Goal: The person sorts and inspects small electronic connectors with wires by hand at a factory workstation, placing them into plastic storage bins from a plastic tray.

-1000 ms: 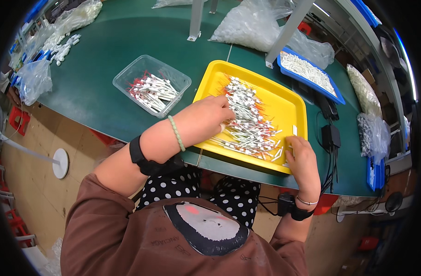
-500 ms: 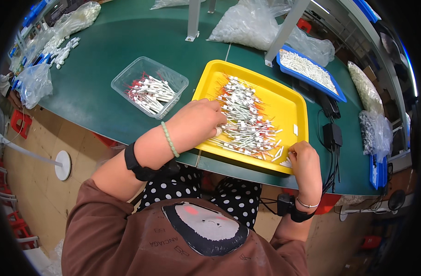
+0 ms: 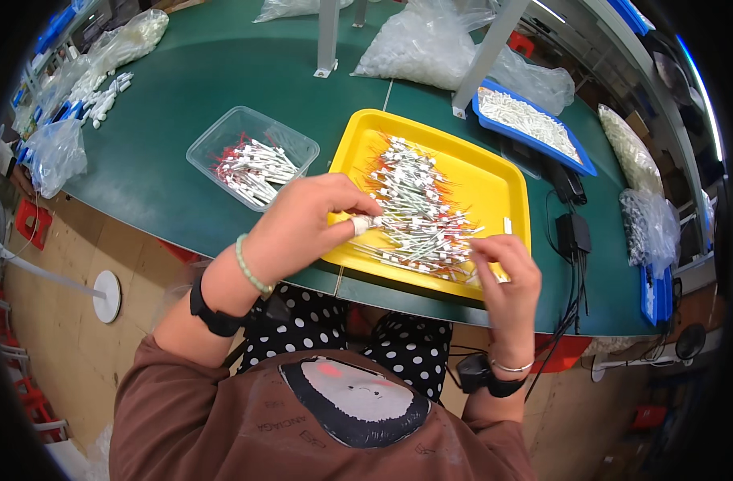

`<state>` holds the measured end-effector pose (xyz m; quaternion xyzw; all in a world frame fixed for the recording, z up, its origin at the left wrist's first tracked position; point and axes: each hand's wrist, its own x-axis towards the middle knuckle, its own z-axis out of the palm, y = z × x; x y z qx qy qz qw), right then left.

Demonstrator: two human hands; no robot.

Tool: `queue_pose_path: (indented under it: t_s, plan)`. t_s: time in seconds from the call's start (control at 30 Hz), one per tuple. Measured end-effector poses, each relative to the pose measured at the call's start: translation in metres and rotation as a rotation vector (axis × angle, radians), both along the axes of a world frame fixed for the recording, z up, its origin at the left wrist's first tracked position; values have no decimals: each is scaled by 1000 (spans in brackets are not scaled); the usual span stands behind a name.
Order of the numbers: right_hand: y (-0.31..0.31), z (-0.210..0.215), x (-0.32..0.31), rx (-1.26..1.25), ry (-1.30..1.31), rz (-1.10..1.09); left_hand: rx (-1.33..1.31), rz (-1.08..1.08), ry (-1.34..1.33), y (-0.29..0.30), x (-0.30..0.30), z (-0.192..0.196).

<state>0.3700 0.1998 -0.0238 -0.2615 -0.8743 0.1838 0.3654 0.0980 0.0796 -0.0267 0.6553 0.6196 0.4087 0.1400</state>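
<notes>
A yellow tray (image 3: pixel 502 180) on the green table holds a heap of thin white-and-red wired parts (image 3: pixel 418 208). My left hand (image 3: pixel 306 220) hovers over the tray's near left corner and pinches a small white part (image 3: pixel 365 225) between thumb and fingers. My right hand (image 3: pixel 506 268) is at the tray's near right edge, fingers curled on a small white piece. A clear plastic box (image 3: pixel 250 156) to the left of the tray holds more of the same wired parts.
A blue tray (image 3: pixel 531 120) of white parts lies at the back right, with clear bags (image 3: pixel 430 48) of white pieces behind. Two metal posts (image 3: pixel 328 36) stand on the table. Black power adapters (image 3: pixel 573 232) and cables sit to the right. More bags (image 3: pixel 58 148) lie at the far left.
My left hand has lifted off the heap and drawn toward me with a small white part. My right hand has risen slightly at the tray's near edge.
</notes>
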Motion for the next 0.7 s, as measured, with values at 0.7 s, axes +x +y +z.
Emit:
queue_pose_path:
  t_s: [0.7]
  plan:
    - [-28,-15,-23,-296,253,140,3,-75,-247,-10,22,6]
